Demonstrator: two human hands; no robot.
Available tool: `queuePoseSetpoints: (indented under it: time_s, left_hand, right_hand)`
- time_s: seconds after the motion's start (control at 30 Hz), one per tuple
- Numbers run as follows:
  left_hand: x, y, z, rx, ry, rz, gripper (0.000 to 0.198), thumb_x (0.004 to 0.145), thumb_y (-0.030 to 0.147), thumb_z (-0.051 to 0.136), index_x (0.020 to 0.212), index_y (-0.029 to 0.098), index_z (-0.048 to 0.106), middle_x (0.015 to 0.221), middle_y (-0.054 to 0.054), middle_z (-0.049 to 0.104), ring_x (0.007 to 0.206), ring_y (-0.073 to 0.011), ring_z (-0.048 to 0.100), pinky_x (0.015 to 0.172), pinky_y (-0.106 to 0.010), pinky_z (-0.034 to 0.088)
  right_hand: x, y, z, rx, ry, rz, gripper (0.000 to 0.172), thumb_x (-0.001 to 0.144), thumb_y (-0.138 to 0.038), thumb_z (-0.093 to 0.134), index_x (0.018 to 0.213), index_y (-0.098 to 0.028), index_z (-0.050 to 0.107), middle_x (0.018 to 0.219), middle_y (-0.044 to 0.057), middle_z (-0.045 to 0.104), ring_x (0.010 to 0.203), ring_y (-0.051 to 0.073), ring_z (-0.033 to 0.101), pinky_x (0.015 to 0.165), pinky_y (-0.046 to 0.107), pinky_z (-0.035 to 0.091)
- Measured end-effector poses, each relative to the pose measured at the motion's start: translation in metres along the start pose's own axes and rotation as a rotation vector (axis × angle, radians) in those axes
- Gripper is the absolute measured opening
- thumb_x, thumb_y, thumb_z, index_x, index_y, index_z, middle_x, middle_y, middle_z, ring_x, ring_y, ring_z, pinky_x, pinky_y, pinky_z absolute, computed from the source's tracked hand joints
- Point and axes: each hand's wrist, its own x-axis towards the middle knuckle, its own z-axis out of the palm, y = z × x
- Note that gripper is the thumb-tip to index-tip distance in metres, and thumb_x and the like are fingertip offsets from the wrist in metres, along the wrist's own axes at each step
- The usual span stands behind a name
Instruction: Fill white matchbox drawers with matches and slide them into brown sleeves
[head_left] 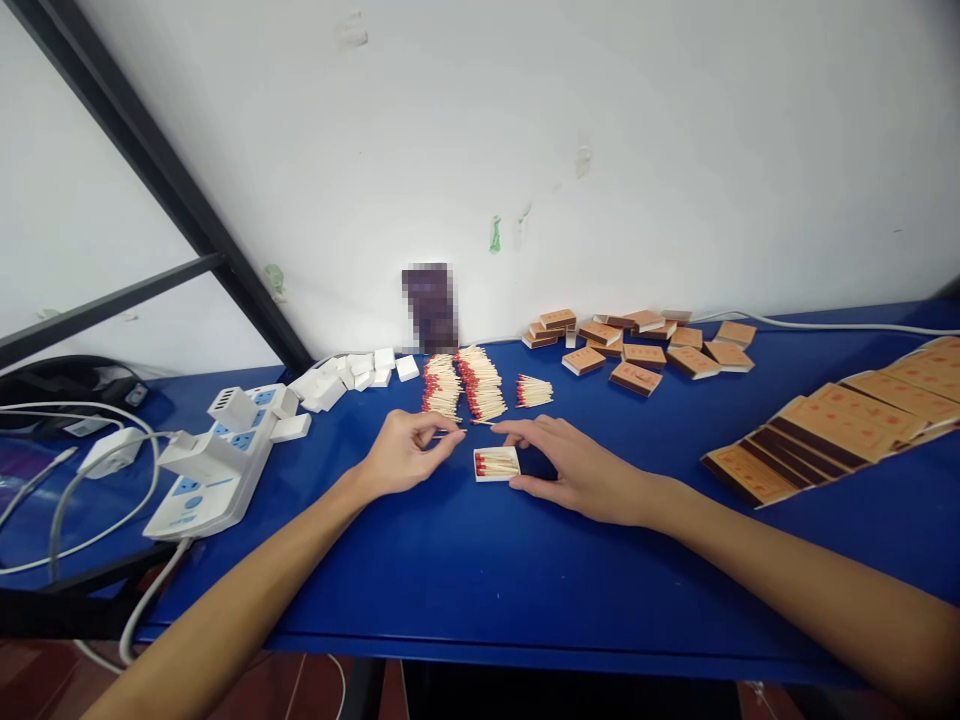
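Note:
My left hand [412,450] pinches a matchstick [453,433] between thumb and fingertips, left of a small white matchbox tray [496,478]. Several red-headed matches [495,463] lie inside that tray. My right hand [559,460] holds the tray at its right end, thumb at the near corner and fingers at the far side. Its index fingertip is close to a loose match [482,422]; whether they touch I cannot tell. Just beyond my hands lie two big heaps of matches, a left heap [442,388] and a right heap [481,384], and a smaller pile [533,391].
White empty trays [352,374] are gathered at the back left, beside a power strip [225,470] with plugs and cables. Matchbox sleeves [637,355] lie scattered at the back right. A row of flattened-looking matchbox covers [840,420] extends along the right of the blue table [480,580].

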Motion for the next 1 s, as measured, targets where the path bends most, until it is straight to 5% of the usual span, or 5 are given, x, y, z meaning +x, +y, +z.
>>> queuePoseSetpoints:
  time_s: [0.17,0.3,0.5,0.73,1.0]
  left_hand:
    - [0.005,-0.011,-0.021,0.198,-0.22,0.021,0.019,0.083,0.028,0.057,0.075,0.016,0.069,0.046,0.006,0.043,0.042,-0.0068,0.034,0.047,-0.022,0.027]
    - [0.009,-0.011,-0.035,0.399,-0.361,0.015,0.017,0.083,0.026,0.055,0.085,0.018,0.07,0.069,-0.001,0.065,0.057,-0.0123,0.054,0.057,-0.024,0.036]
    - [0.009,-0.009,-0.04,0.422,-0.447,0.004,0.016,0.085,0.025,0.05,0.083,0.02,0.066,0.075,-0.001,0.065,0.065,-0.0155,0.056,0.061,-0.026,0.035]
    - [0.006,0.02,-0.015,0.249,-0.366,-0.027,0.018,0.088,0.032,0.053,0.082,0.02,0.065,0.051,0.009,0.04,0.049,-0.0085,0.04,0.079,-0.031,0.037]
    - [0.006,0.016,-0.003,0.275,-0.25,-0.068,0.019,0.089,0.031,0.053,0.092,0.018,0.066,0.052,0.005,0.049,0.048,-0.0113,0.046,0.054,-0.024,0.034]
  right_hand:
    - [0.001,0.0,-0.002,-0.012,-0.008,-0.066,0.039,0.096,-0.043,0.047,0.131,-0.026,0.052,0.124,0.009,0.061,0.108,0.027,0.054,0.094,0.047,0.04]
    - [0.0,0.002,-0.002,-0.013,-0.011,-0.107,0.036,0.097,-0.044,0.044,0.127,-0.028,0.056,0.121,0.008,0.061,0.106,0.026,0.054,0.093,0.046,0.04]
    - [0.0,0.002,-0.002,-0.001,-0.006,-0.087,0.038,0.097,-0.044,0.045,0.13,-0.029,0.055,0.123,0.008,0.062,0.109,0.026,0.054,0.095,0.047,0.04]
    - [0.001,0.001,0.002,-0.002,0.015,-0.032,0.048,0.094,-0.046,0.049,0.138,-0.027,0.046,0.127,0.009,0.06,0.113,0.027,0.053,0.095,0.047,0.041]
    - [0.001,0.004,0.003,0.023,0.021,-0.014,0.055,0.092,-0.048,0.051,0.143,-0.029,0.04,0.124,0.009,0.06,0.112,0.028,0.053,0.094,0.047,0.042]
